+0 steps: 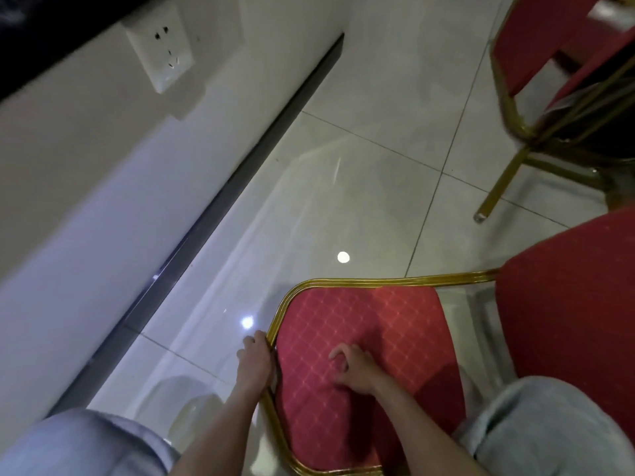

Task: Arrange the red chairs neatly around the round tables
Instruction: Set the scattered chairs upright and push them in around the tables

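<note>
Head view, looking down: closest to me, my left sleeve (86, 444) and right sleeve (549, 434), both pale grey-blue, fill the bottom corners, with my bare forearms reaching forward from them. My left hand (256, 362) grips the red chair (343, 317) by the left side of its gold frame (275, 324); the left fingers (254, 340) are curled round that rail just below the rounded top corner of the backrest. My right hand (354, 367) lies on the diamond-patterned red padding of the backrest, near its middle. The right fingers (338, 353) are curled inward against the cloth, and through the blur I cannot tell whether they pinch the fabric or only press on it. The chair tilts away from me, its red seat (567, 304) at the right edge of the view, over the glossy pale tiled floor (360, 132). Two bright spots of reflected light (343, 257) shine on the tiles just beyond the backrest. Farther off, in the upper right corner, a second red chair (536, 39) with gold legs stands on the floor, well apart from mine. Along the left side runs a dark skirting strip (240, 173) where the floor meets a white wall (86, 187), and higher on that wall sits a white power socket (159, 46).
</note>
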`<state>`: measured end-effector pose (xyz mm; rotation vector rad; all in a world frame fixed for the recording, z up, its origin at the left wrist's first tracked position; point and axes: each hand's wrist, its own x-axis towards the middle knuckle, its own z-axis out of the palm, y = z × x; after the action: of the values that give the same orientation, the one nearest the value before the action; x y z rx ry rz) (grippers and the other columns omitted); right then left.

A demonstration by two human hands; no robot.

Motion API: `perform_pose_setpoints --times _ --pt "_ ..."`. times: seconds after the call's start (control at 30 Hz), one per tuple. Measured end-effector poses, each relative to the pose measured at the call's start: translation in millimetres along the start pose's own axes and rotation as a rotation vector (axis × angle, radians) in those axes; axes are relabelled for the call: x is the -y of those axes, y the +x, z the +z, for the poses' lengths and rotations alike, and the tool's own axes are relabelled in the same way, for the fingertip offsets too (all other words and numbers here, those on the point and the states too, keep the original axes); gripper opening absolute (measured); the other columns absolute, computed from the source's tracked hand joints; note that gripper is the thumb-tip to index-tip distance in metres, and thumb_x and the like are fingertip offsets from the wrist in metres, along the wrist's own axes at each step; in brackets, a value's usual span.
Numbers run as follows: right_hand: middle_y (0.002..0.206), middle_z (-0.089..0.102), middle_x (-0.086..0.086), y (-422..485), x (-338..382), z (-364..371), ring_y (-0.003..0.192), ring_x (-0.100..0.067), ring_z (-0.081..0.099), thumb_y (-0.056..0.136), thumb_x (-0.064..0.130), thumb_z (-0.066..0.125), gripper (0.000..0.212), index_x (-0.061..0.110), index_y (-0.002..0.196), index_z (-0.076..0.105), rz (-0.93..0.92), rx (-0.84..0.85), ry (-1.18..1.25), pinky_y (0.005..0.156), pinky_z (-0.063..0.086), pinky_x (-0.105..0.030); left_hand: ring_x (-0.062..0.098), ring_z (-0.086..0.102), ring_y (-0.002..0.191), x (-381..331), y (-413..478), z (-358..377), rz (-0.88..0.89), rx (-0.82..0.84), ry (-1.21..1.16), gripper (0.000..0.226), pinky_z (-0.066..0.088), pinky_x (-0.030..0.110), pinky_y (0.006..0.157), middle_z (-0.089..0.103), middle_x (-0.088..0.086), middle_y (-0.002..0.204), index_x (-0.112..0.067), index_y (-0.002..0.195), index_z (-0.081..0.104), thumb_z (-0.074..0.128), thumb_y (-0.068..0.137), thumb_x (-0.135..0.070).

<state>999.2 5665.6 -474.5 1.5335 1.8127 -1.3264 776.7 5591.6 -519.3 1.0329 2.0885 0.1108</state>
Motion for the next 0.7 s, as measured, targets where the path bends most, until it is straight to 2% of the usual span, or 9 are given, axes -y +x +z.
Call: perform_pose_setpoints --times 0.13,0.2,0.33,0.4,0.47,0.53,0.63,0.7 --pt "0.094 0.061 0.002 1 -6 1 0.105 -0.026 0.061 0.076 0.035 0.072 0.023 0.048 0.083 0.055 -0.029 -0.031 0.087 0.096 0.047 -0.027 0.024 0.04 0.086 -3 -7 0 0.026 -0.031 0.027 0.011 0.04 0.042 0.073 0.04 0.006 0.104 -0.016 0.103 0.039 0.031 0.105 -0.009" --pt "0.088 0.059 0.007 -1 -11 1 0.095 -0.018 0.059 0.082 0.029 0.075 0.029 0.05 0.084 0.054 -0.068 -0.069 0.116 0.092 0.048 -0.026 0.019 0.04 0.081 -7 -9 -2 0.006 -0.022 0.043 0.013 0.038 0.039 0.07 0.039 0.003 0.1 -0.017 0.1 0.038 0.029 0.104 -0.009" --pt "0.081 0.057 0.009 -8 -16 -1 0.07 -0.001 0.052 0.09 0.016 0.072 0.037 0.049 0.09 0.054 -0.114 -0.109 0.2 0.077 0.048 -0.023 0.019 0.045 0.081 -11 -12 -8 -0.037 -0.036 0.117 0.012 0.044 0.037 0.066 0.04 0.001 0.101 -0.016 0.104 0.039 0.034 0.101 -0.007" --pt "0.079 0.058 0.009 -13 -15 -3 0.065 0.0 0.051 0.092 0.012 0.068 0.034 0.044 0.091 0.058 -0.124 -0.147 0.248 0.068 0.046 -0.019 0.021 0.047 0.081 -12 -10 -12 -0.038 -0.045 0.139 0.011 0.049 0.04 0.067 0.041 0.003 0.101 -0.016 0.103 0.039 0.038 0.1 -0.006" --pt "0.08 0.059 0.009 -19 -15 -7 0.066 -0.001 0.052 0.094 0.008 0.063 0.03 0.038 0.094 0.062 -0.147 -0.187 0.288 0.065 0.044 -0.015 0.023 0.052 0.079 -12 -7 -17 -0.03 -0.043 0.134 0.011 0.056 0.047 0.072 0.042 0.004 0.103 -0.017 0.102 0.039 0.043 0.099 -0.007" --pt "0.082 0.064 0.008 -26 -16 -15 0.071 -0.002 0.056 0.094 0.007 0.059 0.032 0.039 0.094 0.063 -0.168 -0.245 0.29 0.07 0.046 -0.017 0.026 0.059 0.077 -17 -7 -26 -0.025 -0.032 0.115 0.01 0.058 0.049 0.073 0.043 0.008 0.109 -0.015 0.106 0.04 0.046 0.1 -0.01" --pt "0.089 0.074 0.005 -48 -15 -36 0.081 -0.006 0.065 0.092 0.006 0.059 0.036 0.041 0.092 0.065 -0.167 -0.278 0.293 0.079 0.05 -0.022 0.033 0.063 0.084 -25 -17 -43 0.008 -0.021 0.135 0.021 0.057 0.048 0.073 0.044 0.017 0.12 -0.004 0.121 0.042 0.043 0.106 -0.017" --pt "0.091 0.074 0.006 -70 -13 -56 0.083 -0.006 0.066 0.092 0.006 0.059 0.035 0.039 0.092 0.066 -0.164 -0.273 0.286 0.081 0.051 -0.024 0.029 0.062 0.084 -32 -31 -64 0.004 -0.008 0.101 0.029 0.055 0.045 0.071 0.052 0.014 0.113 -0.003 0.129 0.036 0.041 0.108 -0.023"
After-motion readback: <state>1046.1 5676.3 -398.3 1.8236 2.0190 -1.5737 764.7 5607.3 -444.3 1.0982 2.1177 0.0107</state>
